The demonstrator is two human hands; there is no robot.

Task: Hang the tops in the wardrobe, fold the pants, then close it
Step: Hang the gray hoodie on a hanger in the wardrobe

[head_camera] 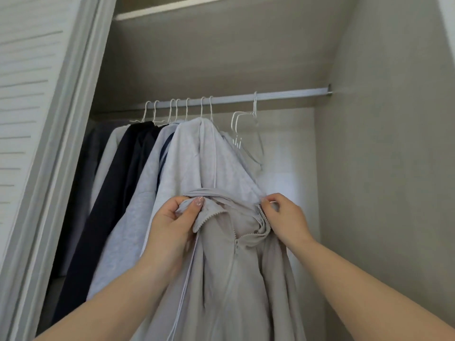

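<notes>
A beige zip-up top [229,286] hangs in front of me inside the open wardrobe, its zipper partly undone at the collar. My left hand [172,222] grips the left side of the collar. My right hand [283,217] pinches the right side of the collar by the zipper teeth. Behind it, several tops hang on white wire hangers from the rail [270,96]: a light grey hoodie [194,153], a dark navy top [128,163] and others further left.
Empty white wire hangers [243,119] hang on the rail to the right of the clothes. A slatted white wardrobe door [32,99] stands at the left. The wardrobe's side wall [384,143] is on the right, a shelf [172,8] above.
</notes>
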